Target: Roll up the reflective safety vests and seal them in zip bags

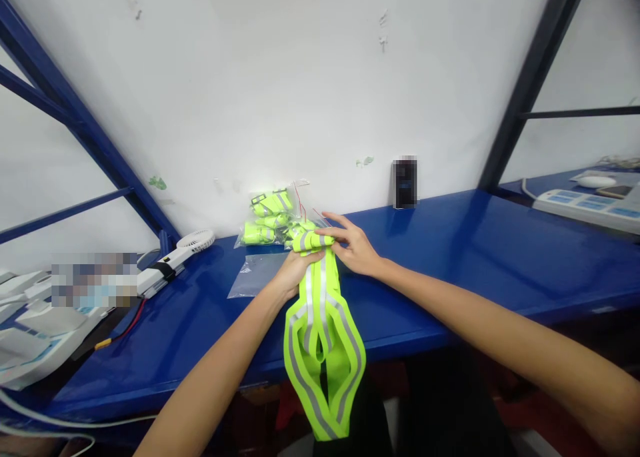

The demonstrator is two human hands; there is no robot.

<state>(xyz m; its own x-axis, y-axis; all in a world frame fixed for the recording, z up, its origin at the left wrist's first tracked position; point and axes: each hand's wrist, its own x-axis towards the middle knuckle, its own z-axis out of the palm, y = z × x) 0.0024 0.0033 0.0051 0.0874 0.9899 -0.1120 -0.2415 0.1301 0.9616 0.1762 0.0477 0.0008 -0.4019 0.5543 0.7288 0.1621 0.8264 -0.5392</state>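
Observation:
A neon-yellow reflective strap vest (pixel 345 330) with silver stripes hangs over the table's front edge, its lower straps spread in a loop. Its far end is folded into a small bundle. My left hand (pixel 294 271) is closed around the straps just below that bundle. At the bundle's right side, my right hand (pixel 354 245) pinches the folded end, with an upper finger stretched out. Clear plastic bags (pixel 273 218) of similar folded yellow vests lie just behind my hands, against the wall. A flat clear bag (pixel 260 275) lies left of my left hand.
The blue table (pixel 435 257) runs along a white wall. A dark, blurred-out upright object (pixel 405 183) leans there on the right. To the left are a white handheld fan (pixel 193 242), white plastic equipment (pixel 45 330) and cables. Another white device (pixel 590 207) stands far right, beyond a dark frame post.

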